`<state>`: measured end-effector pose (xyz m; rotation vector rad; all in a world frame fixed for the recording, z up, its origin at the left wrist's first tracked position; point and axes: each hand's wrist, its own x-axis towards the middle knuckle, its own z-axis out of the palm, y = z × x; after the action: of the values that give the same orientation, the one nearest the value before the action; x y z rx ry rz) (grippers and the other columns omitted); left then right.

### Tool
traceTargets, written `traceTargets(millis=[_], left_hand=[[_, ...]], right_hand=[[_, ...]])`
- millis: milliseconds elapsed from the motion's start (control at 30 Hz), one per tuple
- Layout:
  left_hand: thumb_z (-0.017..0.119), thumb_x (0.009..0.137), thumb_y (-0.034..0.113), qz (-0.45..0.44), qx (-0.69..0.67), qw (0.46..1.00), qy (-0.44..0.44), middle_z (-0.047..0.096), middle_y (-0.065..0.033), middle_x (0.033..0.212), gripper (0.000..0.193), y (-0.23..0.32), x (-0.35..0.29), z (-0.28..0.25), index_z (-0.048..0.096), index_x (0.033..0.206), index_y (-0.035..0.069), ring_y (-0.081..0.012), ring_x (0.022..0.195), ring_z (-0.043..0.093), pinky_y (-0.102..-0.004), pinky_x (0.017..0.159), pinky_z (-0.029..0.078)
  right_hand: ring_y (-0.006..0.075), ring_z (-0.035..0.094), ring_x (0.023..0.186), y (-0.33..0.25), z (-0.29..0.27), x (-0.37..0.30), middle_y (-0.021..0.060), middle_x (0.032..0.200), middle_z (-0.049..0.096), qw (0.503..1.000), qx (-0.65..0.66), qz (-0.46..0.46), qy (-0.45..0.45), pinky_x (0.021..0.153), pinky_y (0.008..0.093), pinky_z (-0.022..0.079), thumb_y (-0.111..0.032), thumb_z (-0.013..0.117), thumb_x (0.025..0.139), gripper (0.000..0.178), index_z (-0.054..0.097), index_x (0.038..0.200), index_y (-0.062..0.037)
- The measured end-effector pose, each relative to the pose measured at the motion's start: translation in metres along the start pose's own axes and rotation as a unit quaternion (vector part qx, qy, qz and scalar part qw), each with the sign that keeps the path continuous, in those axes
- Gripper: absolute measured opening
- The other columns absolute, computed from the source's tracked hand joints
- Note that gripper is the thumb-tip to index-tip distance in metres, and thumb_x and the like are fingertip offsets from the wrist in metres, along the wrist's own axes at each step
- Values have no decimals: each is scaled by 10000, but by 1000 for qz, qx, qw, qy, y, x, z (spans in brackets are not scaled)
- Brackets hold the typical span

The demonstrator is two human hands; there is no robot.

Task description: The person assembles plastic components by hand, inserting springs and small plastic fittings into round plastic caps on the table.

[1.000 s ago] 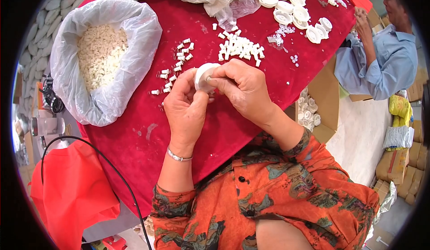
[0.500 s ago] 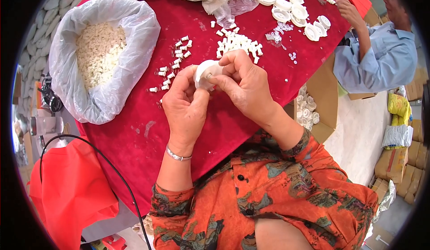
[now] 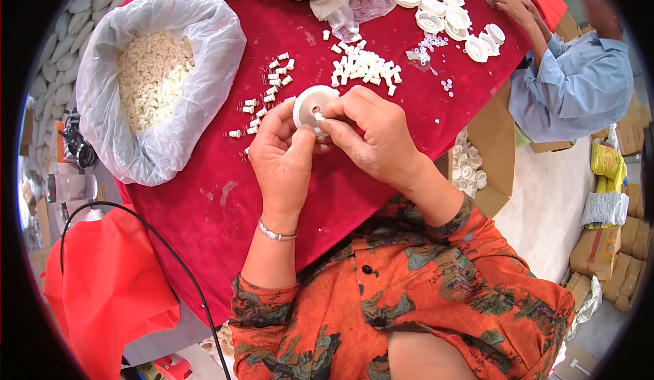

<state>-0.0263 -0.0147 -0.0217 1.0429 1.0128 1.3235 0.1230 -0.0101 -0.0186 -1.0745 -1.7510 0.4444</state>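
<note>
My left hand (image 3: 283, 162) grips a white round plastic disc (image 3: 308, 102) by its edge, with the flat face tilted up. Thumb and fingers of my right hand (image 3: 377, 134) pinch a small white plug (image 3: 319, 116) at the hole in the middle of the disc; its inner end is hidden. Just left of the disc, small white plugs with metal springs (image 3: 271, 88) lie scattered on the red cloth. Beyond my right hand is a loose heap of small white plugs (image 3: 368, 65).
A plastic-lined sack (image 3: 157, 80) full of small plugs stands at the left. White round caps (image 3: 449, 15) and tiny clear rings (image 3: 429, 44) lie far right. Below the right table edge, a cardboard box (image 3: 494, 148) holds pieces. A co-worker in blue (image 3: 572, 87) works beyond.
The disc has turned so its face and central hole show more, and my right fingertips are at that hole with the plug. The co-worker's hands have moved lower over the table.
</note>
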Motion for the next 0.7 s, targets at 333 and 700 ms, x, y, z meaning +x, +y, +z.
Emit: traceTargets(millis=[333,700], left_hand=[[500,885,-49,-12,-14,1000,-3,671,-131,1003,324,0,1,-1,535,1207,-70,-142,800,666,-262,658,588],[507,883,-46,-28,-32,999,6,672,-138,999,311,-1,2,-1,549,1189,-82,-144,798,669,-263,653,590]], right_hand=[[254,575,609,2,-4,1,116,748,580,999,41,16,-20,544,344,463,-69,690,806,102,616,856,-20],[252,597,638,1,-3,0,126,773,601,998,39,40,-19,562,343,478,-67,678,829,90,618,865,-10]])
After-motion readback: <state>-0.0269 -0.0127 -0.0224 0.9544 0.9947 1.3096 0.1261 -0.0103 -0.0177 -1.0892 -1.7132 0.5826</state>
